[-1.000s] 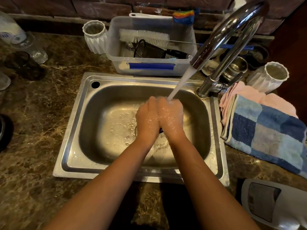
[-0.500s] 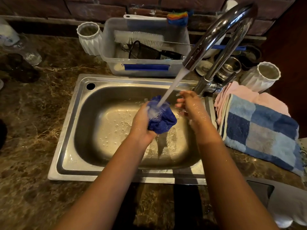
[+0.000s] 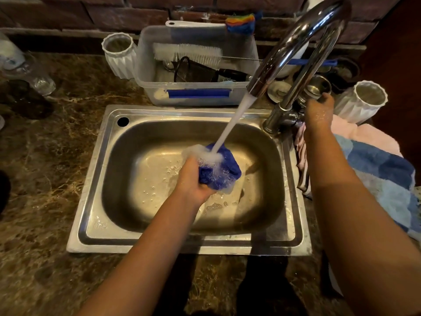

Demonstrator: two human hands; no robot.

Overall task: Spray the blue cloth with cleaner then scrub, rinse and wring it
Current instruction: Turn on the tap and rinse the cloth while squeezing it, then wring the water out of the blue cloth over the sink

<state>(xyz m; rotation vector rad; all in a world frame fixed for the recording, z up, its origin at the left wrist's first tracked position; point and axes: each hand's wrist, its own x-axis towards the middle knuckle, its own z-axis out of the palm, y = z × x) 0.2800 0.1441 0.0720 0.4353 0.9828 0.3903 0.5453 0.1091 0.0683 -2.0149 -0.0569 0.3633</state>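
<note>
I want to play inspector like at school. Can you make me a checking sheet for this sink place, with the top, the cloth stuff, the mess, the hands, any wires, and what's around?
Surface: brown marbled counter around a steel sink, wet inside.
Job's things: blue cloth, bunched and foamy, under the running water from the tap. No cleaner bottle seen.
Clutter: clear tub with a white brush behind the sink; two white ribbed cups; blue check towel and pink cloth at right; metal cups behind the tap.
Hands: left hand grips the cloth; right hand is by the tap base, fingers hidden.
Cables: nothing seen.
Surroundings: brick wall behind.
</note>
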